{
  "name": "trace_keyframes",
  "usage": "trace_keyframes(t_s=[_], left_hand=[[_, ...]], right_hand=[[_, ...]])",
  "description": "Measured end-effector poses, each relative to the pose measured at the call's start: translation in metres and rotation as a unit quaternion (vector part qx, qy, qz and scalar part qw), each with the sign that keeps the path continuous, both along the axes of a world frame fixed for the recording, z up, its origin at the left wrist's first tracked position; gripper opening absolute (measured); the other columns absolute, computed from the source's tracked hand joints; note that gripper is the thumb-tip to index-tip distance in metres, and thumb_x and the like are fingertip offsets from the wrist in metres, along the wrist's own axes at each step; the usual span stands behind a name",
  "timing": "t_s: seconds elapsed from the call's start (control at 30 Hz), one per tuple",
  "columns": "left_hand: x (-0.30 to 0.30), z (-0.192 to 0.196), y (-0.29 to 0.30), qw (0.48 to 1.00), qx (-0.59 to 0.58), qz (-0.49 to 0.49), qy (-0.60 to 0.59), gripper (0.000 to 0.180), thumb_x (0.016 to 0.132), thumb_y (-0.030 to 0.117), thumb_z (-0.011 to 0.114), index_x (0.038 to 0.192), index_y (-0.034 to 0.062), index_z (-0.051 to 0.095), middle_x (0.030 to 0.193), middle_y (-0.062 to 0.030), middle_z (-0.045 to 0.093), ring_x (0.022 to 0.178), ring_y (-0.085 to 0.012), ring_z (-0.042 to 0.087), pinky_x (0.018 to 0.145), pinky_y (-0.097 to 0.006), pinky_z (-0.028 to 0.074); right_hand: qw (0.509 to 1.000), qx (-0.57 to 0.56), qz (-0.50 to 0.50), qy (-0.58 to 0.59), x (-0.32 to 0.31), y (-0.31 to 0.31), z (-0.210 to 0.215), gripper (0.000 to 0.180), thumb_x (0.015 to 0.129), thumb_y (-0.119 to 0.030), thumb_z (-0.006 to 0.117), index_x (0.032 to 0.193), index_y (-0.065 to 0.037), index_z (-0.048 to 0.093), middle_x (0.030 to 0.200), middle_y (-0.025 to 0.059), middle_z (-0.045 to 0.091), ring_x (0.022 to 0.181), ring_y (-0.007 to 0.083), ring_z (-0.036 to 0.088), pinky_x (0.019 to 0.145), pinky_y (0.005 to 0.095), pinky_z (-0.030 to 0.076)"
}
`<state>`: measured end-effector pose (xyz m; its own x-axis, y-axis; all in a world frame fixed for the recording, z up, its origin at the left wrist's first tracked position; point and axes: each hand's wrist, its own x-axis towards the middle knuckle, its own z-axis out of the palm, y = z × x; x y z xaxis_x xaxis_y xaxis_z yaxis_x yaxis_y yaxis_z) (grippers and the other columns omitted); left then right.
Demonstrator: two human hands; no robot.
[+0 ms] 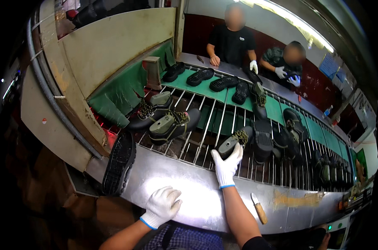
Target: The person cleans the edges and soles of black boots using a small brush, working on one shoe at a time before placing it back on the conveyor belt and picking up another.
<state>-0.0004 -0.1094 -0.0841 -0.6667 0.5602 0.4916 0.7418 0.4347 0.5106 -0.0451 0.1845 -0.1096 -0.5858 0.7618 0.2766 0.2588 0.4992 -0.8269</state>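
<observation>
While the right hand (227,163) grips a black shoe (235,141) at the rollers' (205,125) near edge, the left hand (163,205) lies flat and open on the bare shiny worktop (197,187).

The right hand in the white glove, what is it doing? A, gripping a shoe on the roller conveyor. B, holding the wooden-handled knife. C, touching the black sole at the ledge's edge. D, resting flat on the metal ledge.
A: the right hand reaches over the metal ledge and closes on a shoe on the roller conveyor; the knife lies untouched, and the left hand rests on the ledge.
</observation>
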Motion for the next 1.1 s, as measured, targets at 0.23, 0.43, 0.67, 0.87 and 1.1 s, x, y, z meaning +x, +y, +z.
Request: trace_keyframes(t_s=[0.23, 0.43, 0.67, 0.87, 1.1], left_hand=[[-0.004, -0.006, -0.003, 0.999, -0.028, -0.01, -0.014, 0.029, 0.085, 0.023, 0.083, 0.108, 0.0064, 0.079, 0.105, -0.0135, 0.078, 0.108, -0.0358, 0.075, 0.095, -0.046, 0.061], [-0.009, -0.001, -0.008, 0.999, -0.024, -0.03, -0.028, 0.027, 0.088, 0.021, 0.08, 0.109, 0.0052, 0.077, 0.106, -0.0118, 0.076, 0.108, -0.0338, 0.073, 0.091, -0.045, 0.061], [-0.016, 0.0, -0.007, 0.998, -0.011, -0.044, -0.037, 0.027, 0.085, 0.02, 0.081, 0.106, 0.0047, 0.076, 0.104, -0.0113, 0.076, 0.104, -0.0341, 0.073, 0.091, -0.046, 0.06], [-0.016, -0.001, -0.004, 0.999, -0.026, -0.037, -0.013, 0.026, 0.082, 0.021, 0.083, 0.101, 0.0041, 0.078, 0.102, -0.0128, 0.077, 0.104, -0.0349, 0.074, 0.091, -0.046, 0.061], [-0.018, 0.0, -0.004, 0.998, -0.029, -0.046, -0.025, 0.026, 0.081, 0.02, 0.083, 0.1, 0.0026, 0.079, 0.102, -0.0139, 0.077, 0.102, -0.0346, 0.075, 0.089, -0.046, 0.061]], right_hand=[[0.997, 0.007, -0.063, -0.046, -0.006, 0.007, -0.015, 0.13, 0.078, -0.048, 0.096, 0.173, -0.004, 0.02, 0.177, 0.0239, 0.019, 0.161, 0.0432, 0.031, 0.129, 0.0494, 0.035], [0.996, -0.008, -0.082, -0.034, -0.011, 0.002, -0.013, 0.126, 0.078, -0.047, 0.096, 0.173, -0.009, 0.023, 0.177, 0.0217, 0.02, 0.158, 0.0428, 0.036, 0.128, 0.0488, 0.038], [0.997, -0.012, -0.078, -0.004, -0.012, 0.004, -0.015, 0.12, 0.08, -0.038, 0.096, 0.172, -0.006, 0.026, 0.175, 0.0229, 0.022, 0.158, 0.0422, 0.034, 0.129, 0.0486, 0.034], [0.996, -0.01, -0.092, -0.005, -0.015, 0.0, -0.014, 0.121, 0.08, -0.041, 0.096, 0.171, -0.005, 0.026, 0.174, 0.0239, 0.023, 0.158, 0.0422, 0.032, 0.129, 0.0484, 0.033], [0.994, -0.028, -0.101, -0.012, -0.016, -0.002, -0.011, 0.121, 0.08, -0.045, 0.095, 0.171, -0.006, 0.026, 0.174, 0.0243, 0.022, 0.16, 0.0434, 0.028, 0.129, 0.05, 0.035]])
